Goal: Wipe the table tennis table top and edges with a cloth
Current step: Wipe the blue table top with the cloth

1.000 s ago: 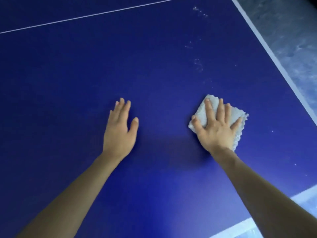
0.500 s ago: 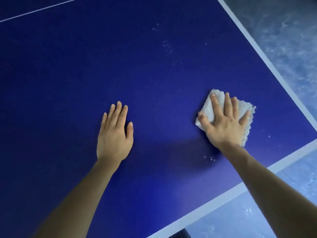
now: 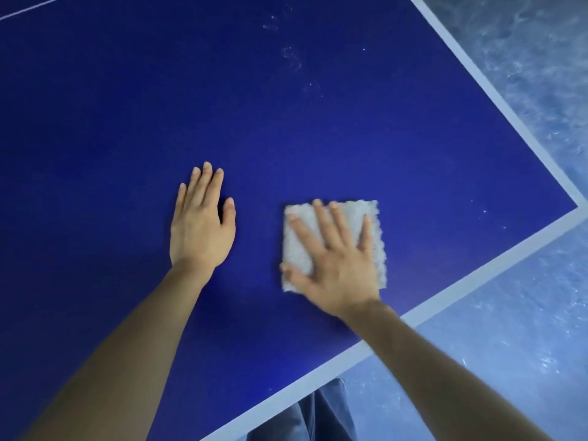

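Observation:
The dark blue table tennis table [image 3: 350, 138] fills most of the view, with a white border line [image 3: 471, 281] along its near and right edges. A folded white cloth [image 3: 297, 246] lies flat on the top near the right corner. My right hand [image 3: 337, 265] presses down on the cloth with its fingers spread. My left hand [image 3: 200, 227] rests flat on the bare table top to the left of the cloth, fingers together, holding nothing. Faint white smudges [image 3: 291, 55] mark the surface farther away.
The table's near-right corner [image 3: 576, 208] is at the right. Beyond the edges lies a mottled grey-blue floor [image 3: 525, 329]. My trouser leg [image 3: 305, 418] shows below the near edge. A thin white centre line [image 3: 28, 7] crosses the far left.
My right hand has slid the cloth left and toward me, closer to my left hand. The view has shifted, showing more of the near edge and floor. The left hand stays flat.

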